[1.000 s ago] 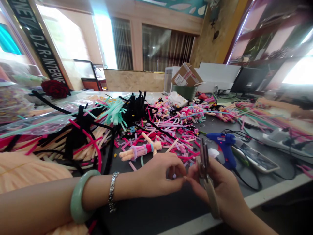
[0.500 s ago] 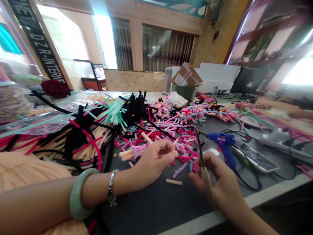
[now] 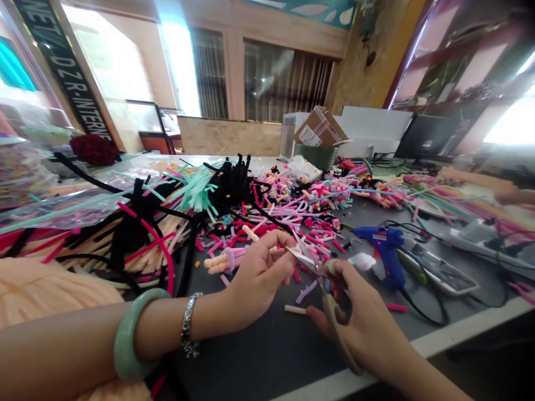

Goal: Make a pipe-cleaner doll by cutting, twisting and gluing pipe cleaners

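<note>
My left hand [image 3: 257,278] is closed around a small figure made of pipe cleaners [image 3: 218,263]. Its beige and pink ends stick out past the hand on the left, with a lilac ring round them; the rest is hidden by my fingers. My right hand [image 3: 368,312] grips scissors [image 3: 333,317] by their handles. The blades are spread, and their tips reach my left fingertips, where a pale end pokes out. Whether the blades touch that end I cannot tell. On the dark table below lies a short beige piece [image 3: 295,309], close to my right thumb, beside a lilac piece [image 3: 307,291].
Cut pink and purple pieces [image 3: 267,228] are heaped beyond my hands. Long pipe cleaners [image 3: 146,245] pile up on the left. To the right are a blue glue gun [image 3: 382,245] with its cord, a phone [image 3: 438,270] and a power strip [image 3: 480,242]. Another person's hand [image 3: 516,197] shows far right.
The scissors have swung left from upright, and their blades have opened at my left fingertips. My right hand has moved slightly left and down. The left hand still holds the figure.
</note>
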The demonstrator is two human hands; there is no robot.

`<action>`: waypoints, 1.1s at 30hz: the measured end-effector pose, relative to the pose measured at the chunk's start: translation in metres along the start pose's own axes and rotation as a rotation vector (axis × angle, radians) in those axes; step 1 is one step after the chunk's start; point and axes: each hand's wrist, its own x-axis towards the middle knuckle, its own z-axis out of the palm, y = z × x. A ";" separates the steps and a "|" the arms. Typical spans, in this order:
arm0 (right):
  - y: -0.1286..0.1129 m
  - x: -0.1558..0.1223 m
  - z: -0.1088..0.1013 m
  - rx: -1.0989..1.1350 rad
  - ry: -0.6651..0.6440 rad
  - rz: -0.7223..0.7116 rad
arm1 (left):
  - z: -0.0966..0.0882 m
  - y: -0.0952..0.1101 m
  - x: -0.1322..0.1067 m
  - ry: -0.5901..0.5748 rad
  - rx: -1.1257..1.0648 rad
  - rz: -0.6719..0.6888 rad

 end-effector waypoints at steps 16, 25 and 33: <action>-0.002 0.000 -0.002 0.052 -0.043 0.028 | 0.000 -0.001 0.001 -0.062 -0.071 0.062; 0.006 0.002 -0.003 -0.046 0.048 -0.017 | -0.001 0.002 0.002 -0.018 -0.045 0.015; 0.013 0.005 -0.006 -0.170 0.135 -0.049 | 0.000 0.004 0.004 0.059 0.020 -0.067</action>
